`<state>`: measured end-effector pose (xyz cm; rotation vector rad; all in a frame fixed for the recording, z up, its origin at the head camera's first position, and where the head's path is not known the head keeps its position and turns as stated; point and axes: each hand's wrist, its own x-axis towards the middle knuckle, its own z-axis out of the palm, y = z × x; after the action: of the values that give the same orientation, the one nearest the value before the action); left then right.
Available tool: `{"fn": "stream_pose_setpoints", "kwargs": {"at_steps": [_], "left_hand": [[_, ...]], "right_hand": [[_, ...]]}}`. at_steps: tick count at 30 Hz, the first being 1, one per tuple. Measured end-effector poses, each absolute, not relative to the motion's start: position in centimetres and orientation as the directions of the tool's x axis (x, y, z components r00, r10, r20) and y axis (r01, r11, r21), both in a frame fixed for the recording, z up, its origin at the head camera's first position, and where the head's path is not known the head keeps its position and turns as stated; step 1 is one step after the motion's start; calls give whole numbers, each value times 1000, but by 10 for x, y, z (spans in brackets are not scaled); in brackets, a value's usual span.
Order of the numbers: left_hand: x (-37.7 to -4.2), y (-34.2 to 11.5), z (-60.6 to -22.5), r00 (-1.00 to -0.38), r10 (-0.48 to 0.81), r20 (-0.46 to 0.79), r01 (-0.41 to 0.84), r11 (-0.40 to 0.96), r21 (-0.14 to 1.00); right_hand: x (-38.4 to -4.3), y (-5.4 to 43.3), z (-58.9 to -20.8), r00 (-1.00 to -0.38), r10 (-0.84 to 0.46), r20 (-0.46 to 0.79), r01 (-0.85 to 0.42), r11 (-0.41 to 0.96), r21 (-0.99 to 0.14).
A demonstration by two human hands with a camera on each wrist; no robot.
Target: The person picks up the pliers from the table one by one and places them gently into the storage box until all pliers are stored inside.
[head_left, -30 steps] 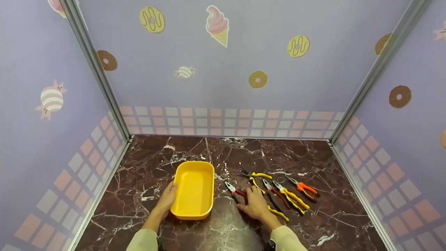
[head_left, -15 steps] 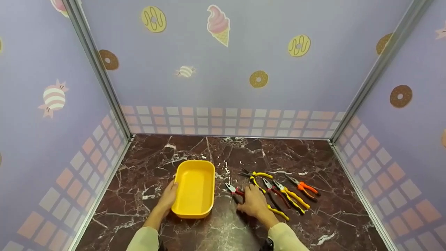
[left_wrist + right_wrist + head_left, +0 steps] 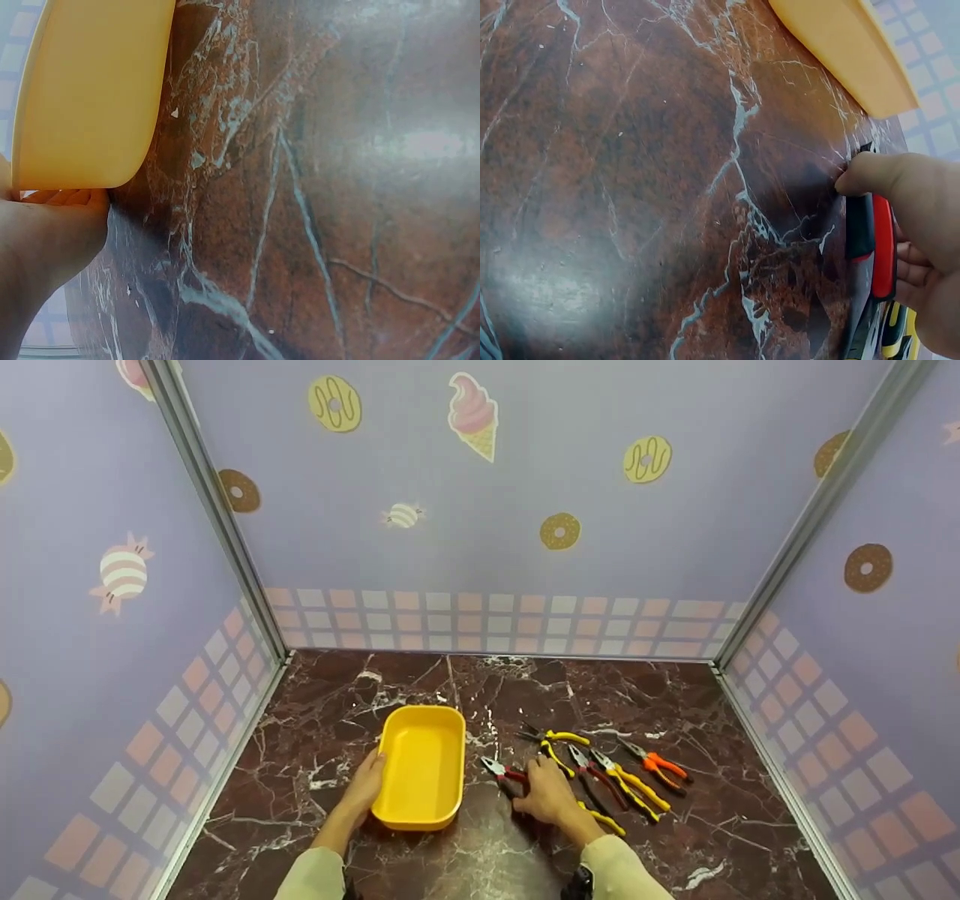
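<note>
My left hand (image 3: 365, 786) grips the left rim of a yellow plastic tub (image 3: 418, 769). In the left wrist view, the fingers lie beneath the tub's lip. On the marble-patterned surface, my right hand (image 3: 550, 793) holds pliers with red-and-black handles (image 3: 515, 775); their metal head points away and to the left, toward the tub. The right wrist view shows the thumb against the black part of a handle (image 3: 860, 225) and the other fingers curled behind. Part of the handles is hidden by the hand. Yellow-and-black handled pliers (image 3: 602, 819) lie partly under the right wrist.
Right of the hand lie yellow-handled long-nose pliers (image 3: 566, 736), dark red-handled pliers (image 3: 598, 778), yellow-handled combination pliers (image 3: 634, 786) and orange-handled pliers (image 3: 660, 765). Patterned wall panels (image 3: 480, 622) border the surface behind and at both sides.
The head of the red-and-black pliers has shifted slightly left and turned a little. The right hand stays round their handles, and the left hand keeps its grip on the tub.
</note>
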<state>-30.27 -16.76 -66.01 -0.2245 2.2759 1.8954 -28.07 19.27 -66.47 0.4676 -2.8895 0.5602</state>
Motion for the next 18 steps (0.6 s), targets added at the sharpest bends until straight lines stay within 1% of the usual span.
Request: {"fn": "stream_pose_setpoints", "kwargs": {"at_steps": [9, 12, 18], "left_hand": [[-302, -168, -660, -976, -13, -219, -217, 183, 959], [-303, -169, -660, -975, -11, -223, -221, 185, 958], [-301, -170, -661, -974, 4, -226, -222, 173, 959]], "right_hand": [[-283, 196, -668, -932, -250, 262, -344, 838, -424], [-284, 197, -668, -929, -241, 281, -347, 832, -433], [-284, 197, -664, -934, -227, 276, -331, 843, -425]]}}
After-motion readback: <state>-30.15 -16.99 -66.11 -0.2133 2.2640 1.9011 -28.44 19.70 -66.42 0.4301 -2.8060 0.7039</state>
